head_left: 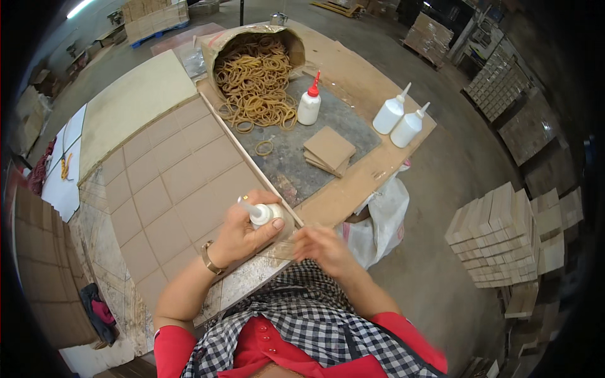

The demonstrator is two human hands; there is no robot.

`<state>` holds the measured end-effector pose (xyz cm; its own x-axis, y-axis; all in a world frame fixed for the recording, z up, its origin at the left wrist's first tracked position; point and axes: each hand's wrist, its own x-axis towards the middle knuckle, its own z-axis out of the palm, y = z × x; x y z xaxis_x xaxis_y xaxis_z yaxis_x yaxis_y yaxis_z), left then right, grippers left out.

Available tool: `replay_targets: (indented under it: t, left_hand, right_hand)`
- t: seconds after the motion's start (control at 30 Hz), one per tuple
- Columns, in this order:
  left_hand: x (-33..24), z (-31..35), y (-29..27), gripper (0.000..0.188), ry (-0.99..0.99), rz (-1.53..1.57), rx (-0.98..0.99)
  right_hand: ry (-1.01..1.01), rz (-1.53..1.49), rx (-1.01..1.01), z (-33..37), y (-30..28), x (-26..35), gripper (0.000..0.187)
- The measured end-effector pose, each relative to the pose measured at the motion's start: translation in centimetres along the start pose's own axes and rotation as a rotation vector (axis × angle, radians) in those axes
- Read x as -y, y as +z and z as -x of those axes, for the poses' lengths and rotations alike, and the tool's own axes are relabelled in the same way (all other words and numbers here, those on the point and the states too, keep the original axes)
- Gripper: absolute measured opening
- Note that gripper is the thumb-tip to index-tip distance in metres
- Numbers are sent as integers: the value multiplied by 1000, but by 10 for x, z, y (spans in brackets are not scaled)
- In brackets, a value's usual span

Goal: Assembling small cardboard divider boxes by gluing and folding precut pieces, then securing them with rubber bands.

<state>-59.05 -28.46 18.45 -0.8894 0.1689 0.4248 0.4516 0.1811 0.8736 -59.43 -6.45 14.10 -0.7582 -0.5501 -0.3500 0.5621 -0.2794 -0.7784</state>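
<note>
My left hand (247,228) is wrapped round a white squeeze bottle (268,214) with a pale pointed nozzle, held over the near corner of a grid of brown cardboard squares (179,173). Just to its right, my right hand (321,250) is slightly blurred, its fingers curled together beside the near end of a thin wooden strip (242,151). Whatever those fingers pinch, if anything, is hidden. Farther off lie a small stack of brown square pieces (331,148) and a single rubber band (264,148).
A sack of rubber bands (255,69) spills onto the dark board (277,167). Near it stands a red-capped white bottle (309,106). Two white nozzle bottles (388,114) stand at the table's right edge. A white sack (381,220) hangs below; stacked cartons (495,230) stand right.
</note>
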Motion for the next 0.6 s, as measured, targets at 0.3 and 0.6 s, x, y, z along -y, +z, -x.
replay_targets:
  t: [0.3,0.6]
  left_hand:
    - [-6,31,-24,20,-190,106,-177]
    - [-68,190,-52,17,-336,-76,-817]
  right_hand:
    - [-762,652,-671,-54,-65,67,18]
    - [-695,955,296,-125,136,22,33]
